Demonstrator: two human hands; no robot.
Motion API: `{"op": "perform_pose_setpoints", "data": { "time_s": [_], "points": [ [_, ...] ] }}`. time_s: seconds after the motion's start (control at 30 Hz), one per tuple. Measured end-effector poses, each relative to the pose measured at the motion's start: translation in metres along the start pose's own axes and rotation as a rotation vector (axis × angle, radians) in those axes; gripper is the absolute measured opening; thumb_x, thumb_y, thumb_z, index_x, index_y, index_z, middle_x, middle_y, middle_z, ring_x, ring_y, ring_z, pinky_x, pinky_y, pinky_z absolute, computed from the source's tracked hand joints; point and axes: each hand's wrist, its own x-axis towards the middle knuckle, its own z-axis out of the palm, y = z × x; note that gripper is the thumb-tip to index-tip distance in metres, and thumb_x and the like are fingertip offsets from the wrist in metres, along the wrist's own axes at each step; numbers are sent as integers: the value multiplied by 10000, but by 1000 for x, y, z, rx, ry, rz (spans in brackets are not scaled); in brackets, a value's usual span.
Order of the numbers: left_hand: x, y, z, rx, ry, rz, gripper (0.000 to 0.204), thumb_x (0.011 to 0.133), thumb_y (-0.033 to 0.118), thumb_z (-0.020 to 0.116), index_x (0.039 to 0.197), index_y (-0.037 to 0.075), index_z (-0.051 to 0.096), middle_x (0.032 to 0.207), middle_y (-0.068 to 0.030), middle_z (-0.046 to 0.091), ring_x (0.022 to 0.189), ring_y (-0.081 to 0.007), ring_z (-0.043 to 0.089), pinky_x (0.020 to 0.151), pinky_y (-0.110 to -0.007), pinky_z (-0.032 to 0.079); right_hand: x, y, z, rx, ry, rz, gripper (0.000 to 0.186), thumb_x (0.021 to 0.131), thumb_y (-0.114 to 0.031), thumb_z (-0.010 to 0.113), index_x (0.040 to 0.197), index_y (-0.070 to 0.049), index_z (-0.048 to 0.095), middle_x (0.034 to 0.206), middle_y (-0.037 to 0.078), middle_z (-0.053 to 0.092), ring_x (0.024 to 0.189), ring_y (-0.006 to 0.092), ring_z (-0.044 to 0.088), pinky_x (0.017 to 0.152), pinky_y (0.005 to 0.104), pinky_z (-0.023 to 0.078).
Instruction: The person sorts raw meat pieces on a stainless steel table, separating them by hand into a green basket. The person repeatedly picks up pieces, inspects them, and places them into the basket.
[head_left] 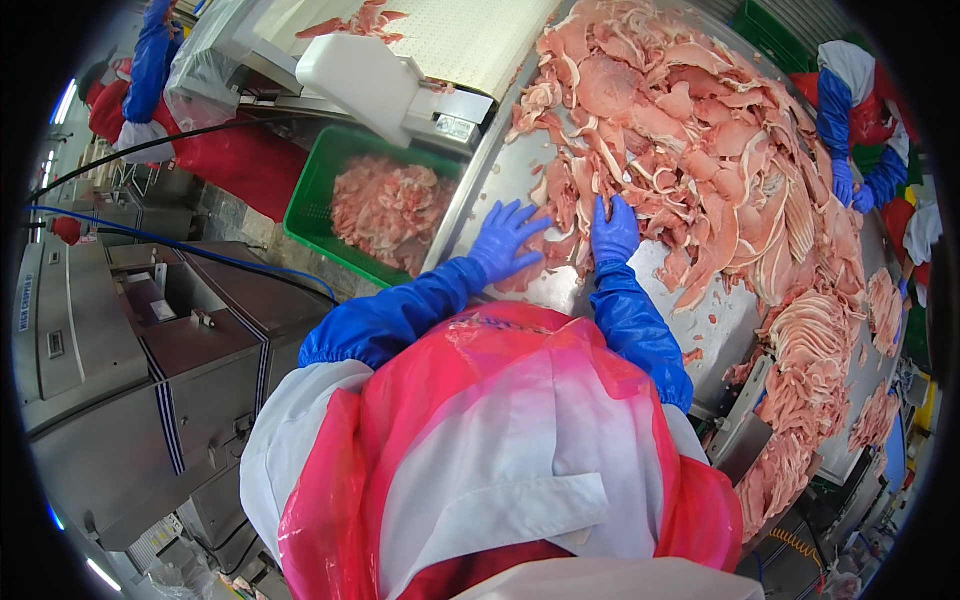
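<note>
My left hand (508,242), in a purple glove, lies with its fingers spread at the near left edge of a steel table (495,190). Its fingertips touch a few small pieces of raw meat (562,250). To its right, my right hand (614,232), gloved the same way, reaches forward with fingers stretched out against the edge of a big heap of thin raw meat slices (690,140). Nothing is gripped in either hand that I can see. Blue sleeve covers run up both of my forearms.
Left of the table, a green crate (312,190) holds meat trimmings (390,205). A pale conveyor belt (470,50) with a white guard (350,80) stands beyond. Fanned slices (805,370) lie at the right. A co-worker's gloved hands (852,190) are at the far right side; another person (230,160) stands left.
</note>
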Motion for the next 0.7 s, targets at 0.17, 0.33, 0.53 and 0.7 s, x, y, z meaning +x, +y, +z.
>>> {"op": "perform_pose_setpoints", "data": {
  "time_s": [0.17,0.33,0.53,0.7],
  "points": [
    [-1,-2,1,-3,2,-1,695,907,498,676,1531,267,474,1522,-185,469,1429,-460,388,1208,-634,232,0,-1,0,10,7,-3,454,936,-428,706,1167,-38,715,1093,192,725,997,367,700,891,438,552],
    [1,-1,0,-7,10,5,685,913,503,670,1526,264,479,1520,-188,469,1430,-460,387,1208,-634,230,-1,3,3,-12,28,-18,457,934,-429,709,1163,-35,720,1095,188,728,991,360,704,890,436,554],
    [0,-1,0,-7,11,4,684,915,503,671,1527,266,479,1513,-187,474,1432,-457,385,1208,-633,228,-1,2,4,-16,34,-23,460,933,-434,710,1165,-37,722,1091,183,731,982,358,707,883,436,558],
    [0,-1,1,4,2,4,683,916,507,670,1527,269,479,1509,-186,477,1433,-454,384,1209,-631,229,-1,2,3,-34,32,-24,454,934,-433,709,1160,-40,724,1091,179,733,985,356,708,884,434,559]
  ]
}}
